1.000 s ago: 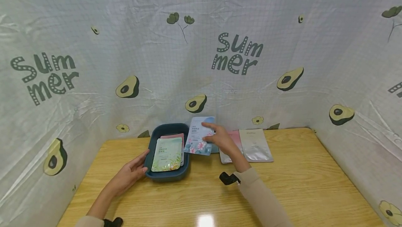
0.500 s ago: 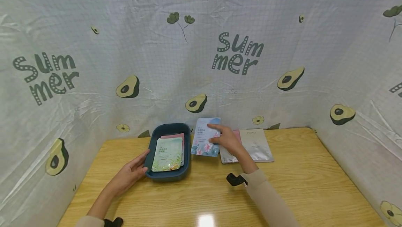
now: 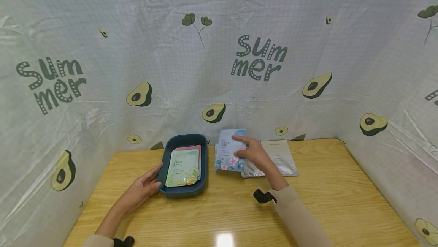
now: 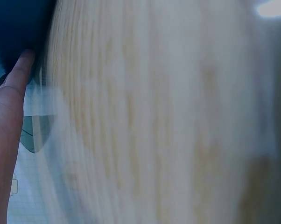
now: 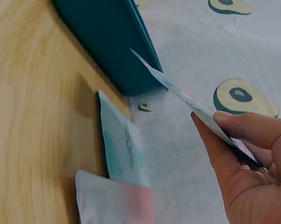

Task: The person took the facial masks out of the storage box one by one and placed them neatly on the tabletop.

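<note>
My right hand [image 3: 254, 154] pinches a pale blue face mask packet [image 3: 226, 157] with pink flowers along its bottom, between thumb and fingers. Seen nearly edge-on, the same packet [image 5: 187, 98] hangs above the table in the right wrist view. My left hand [image 3: 142, 190] rests with fairly straight fingers against the left side of a dark blue bin [image 3: 165, 167]. Inside that bin a green packet [image 3: 181, 169] lies over a pink packet [image 3: 191, 148]. Another bluish packet [image 5: 126, 149] lies on the table below the held one, partly under a white and pink packet [image 5: 115, 196].
A cream packet [image 3: 276, 149] lies on the wooden table [image 3: 205, 220] to the right of the white and pink one. Behind the table hangs a white sheet [image 3: 171, 79] printed with avocados, which also flanks both sides.
My right hand has carried the blue floral packet rightward, from beside the bin's right rim to over the packets on the table. The left hand and the bin have stayed put.
</note>
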Available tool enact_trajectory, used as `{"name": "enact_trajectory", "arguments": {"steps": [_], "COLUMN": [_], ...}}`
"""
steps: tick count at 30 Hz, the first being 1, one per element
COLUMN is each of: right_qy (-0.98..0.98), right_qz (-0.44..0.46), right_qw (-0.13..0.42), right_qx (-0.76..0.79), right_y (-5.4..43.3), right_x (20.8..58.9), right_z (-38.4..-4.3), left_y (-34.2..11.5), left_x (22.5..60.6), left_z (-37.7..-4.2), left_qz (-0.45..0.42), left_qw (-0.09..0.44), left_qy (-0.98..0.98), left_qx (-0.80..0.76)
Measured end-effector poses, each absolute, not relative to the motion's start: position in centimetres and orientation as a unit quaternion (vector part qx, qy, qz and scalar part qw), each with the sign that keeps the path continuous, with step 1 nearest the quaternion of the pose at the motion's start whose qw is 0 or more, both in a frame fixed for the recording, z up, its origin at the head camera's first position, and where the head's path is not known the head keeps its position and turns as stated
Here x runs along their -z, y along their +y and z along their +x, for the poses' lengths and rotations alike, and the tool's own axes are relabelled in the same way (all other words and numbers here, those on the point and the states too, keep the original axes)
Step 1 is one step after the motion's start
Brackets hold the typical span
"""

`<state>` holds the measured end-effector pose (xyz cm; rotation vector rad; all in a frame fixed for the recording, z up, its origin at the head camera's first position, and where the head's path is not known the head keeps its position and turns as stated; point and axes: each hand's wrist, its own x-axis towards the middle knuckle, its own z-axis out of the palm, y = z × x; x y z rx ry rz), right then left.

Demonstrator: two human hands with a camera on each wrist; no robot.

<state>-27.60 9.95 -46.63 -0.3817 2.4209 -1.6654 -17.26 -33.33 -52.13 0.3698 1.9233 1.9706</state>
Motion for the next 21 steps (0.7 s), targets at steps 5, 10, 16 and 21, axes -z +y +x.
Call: {"name": "enact_trajectory", "arguments": {"steps": [5,10,16,21], "right_qy": [0.807,0.809,0.814,0.815], "right_qz": [-0.13,-0.128,-0.12,-0.126], "right_qw": [0.096,0.101,0.1,0.095], "right_qx": [0.569,0.565,0.559,0.558], "right_y": [10.9,11.9,13.3,14.5], "right_x": [47.2,47.3,47.5,47.5], "right_z": [-27.7,-27.6,-27.6,-27.5], "left_y": [-33.4,-33.4,-33.4,-33.4], "left_x": [52.2,52.1,52.2,52.2], "left_z": [-17.3,-17.3,-17.4,-17.4], "left_qz": [0.131,0.126,0.126,0.126], "left_qw": [0.181,0.183,0.184,0.184], "left_qy": [0.684,0.684,0.686,0.684], "left_qx": [-0.694,-0.695,-0.692,-0.695]}}
